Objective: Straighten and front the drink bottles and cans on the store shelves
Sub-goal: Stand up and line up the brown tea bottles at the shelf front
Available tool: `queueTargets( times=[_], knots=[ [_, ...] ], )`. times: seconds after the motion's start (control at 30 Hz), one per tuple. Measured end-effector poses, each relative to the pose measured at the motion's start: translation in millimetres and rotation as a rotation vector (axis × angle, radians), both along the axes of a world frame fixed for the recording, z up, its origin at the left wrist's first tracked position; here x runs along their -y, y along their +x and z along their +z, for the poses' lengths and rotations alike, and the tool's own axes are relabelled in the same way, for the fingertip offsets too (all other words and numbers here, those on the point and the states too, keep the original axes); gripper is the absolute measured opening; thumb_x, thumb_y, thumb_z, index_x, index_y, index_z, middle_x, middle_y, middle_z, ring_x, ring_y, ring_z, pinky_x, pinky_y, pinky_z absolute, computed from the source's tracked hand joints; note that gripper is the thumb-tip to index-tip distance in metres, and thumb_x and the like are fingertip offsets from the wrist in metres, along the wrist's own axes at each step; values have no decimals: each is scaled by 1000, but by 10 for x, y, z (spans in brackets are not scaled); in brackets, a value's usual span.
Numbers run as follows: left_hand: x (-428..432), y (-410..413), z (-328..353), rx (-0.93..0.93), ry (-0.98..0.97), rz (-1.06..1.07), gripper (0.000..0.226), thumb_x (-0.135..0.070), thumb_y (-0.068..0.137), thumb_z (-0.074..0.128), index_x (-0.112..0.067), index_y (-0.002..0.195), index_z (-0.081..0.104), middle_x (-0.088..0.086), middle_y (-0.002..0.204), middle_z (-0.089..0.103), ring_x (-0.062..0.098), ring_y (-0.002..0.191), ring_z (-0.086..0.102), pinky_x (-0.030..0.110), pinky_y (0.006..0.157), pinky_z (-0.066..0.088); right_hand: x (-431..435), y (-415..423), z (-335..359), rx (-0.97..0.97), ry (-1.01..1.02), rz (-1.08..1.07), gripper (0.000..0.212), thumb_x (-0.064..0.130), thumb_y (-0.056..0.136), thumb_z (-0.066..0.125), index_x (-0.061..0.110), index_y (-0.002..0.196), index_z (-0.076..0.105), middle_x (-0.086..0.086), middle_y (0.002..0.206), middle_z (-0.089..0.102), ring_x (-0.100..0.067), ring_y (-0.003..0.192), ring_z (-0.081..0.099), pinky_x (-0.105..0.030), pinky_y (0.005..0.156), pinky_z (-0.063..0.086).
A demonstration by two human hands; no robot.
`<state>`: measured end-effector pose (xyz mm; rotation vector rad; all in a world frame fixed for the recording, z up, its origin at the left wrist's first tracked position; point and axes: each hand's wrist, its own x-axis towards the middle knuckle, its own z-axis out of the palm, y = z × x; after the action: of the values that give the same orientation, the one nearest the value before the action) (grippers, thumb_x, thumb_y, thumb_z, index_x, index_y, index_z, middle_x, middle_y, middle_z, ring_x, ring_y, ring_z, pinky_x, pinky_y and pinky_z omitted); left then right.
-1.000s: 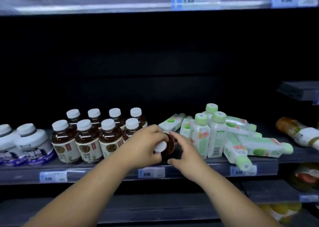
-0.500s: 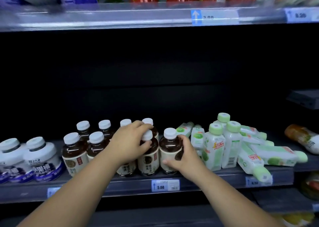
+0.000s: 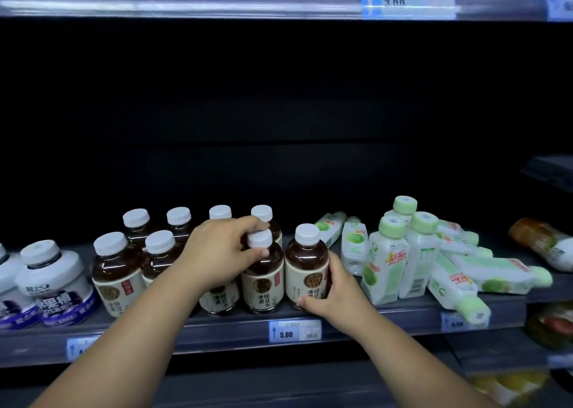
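Observation:
Several brown bottles with white caps [image 3: 115,271] stand in two rows on the dark shelf [image 3: 387,314]. My left hand [image 3: 220,252] grips the neck of one front-row brown bottle [image 3: 263,283], fingers curled over its cap. The rightmost brown bottle [image 3: 305,268] stands upright beside it, and my right hand [image 3: 333,293] holds its lower right side, thumb at its base. To the right, three white bottles with green caps [image 3: 386,268] stand upright, while several more white-green bottles [image 3: 490,271] lie toppled around them.
Squat white and purple bottles [image 3: 52,280] stand at the far left. A brown bottle [image 3: 542,243] lies on its side on a lower shelf section at far right. Price tags [image 3: 294,331] line the shelf edge. The shelf's back is dark. An upper shelf [image 3: 217,1] runs overhead.
A second ago both hands held a tipped brown bottle at the shelf front. It now stands upright at the right end of the front row, and my left hand has moved onto the neighbouring bottle.

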<state>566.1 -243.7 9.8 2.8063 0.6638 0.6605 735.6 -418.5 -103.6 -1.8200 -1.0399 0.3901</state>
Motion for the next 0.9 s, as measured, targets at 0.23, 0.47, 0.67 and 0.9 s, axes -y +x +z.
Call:
queueTargets(
  times=[0.23,0.47,0.67,0.9],
  knots=[
    [73,-6,54,-20,34,2,40,-53,83,68,-46,121,58,-26,85,58,-4,71,51,22,66,34,21,9,22,33,-21,14,85,43,61,89,55,127,37,25,119,63,10,109,59,-25,97,52],
    [193,-23,-79,35,264,-20,37,-43,86,62,-30,121,58,-21,81,58,9,74,58,31,75,38,47,-56,59,41,17,27,83,43,64,87,68,122,33,27,123,60,10,113,56,-26,98,50],
    [314,-1,-154,115,148,20,43,-29,86,69,-25,128,62,-7,133,58,19,118,57,43,97,49,201,9,124,-41,70,118,95,43,66,84,67,137,25,27,143,45,5,132,43,-30,110,41],
    [1068,383,-246,396,105,-149,42,-34,86,56,-17,123,64,-3,129,56,13,118,55,31,100,45,808,243,191,-75,117,132,63,30,81,78,68,121,47,24,134,52,0,122,53,-24,102,48]
  ],
)
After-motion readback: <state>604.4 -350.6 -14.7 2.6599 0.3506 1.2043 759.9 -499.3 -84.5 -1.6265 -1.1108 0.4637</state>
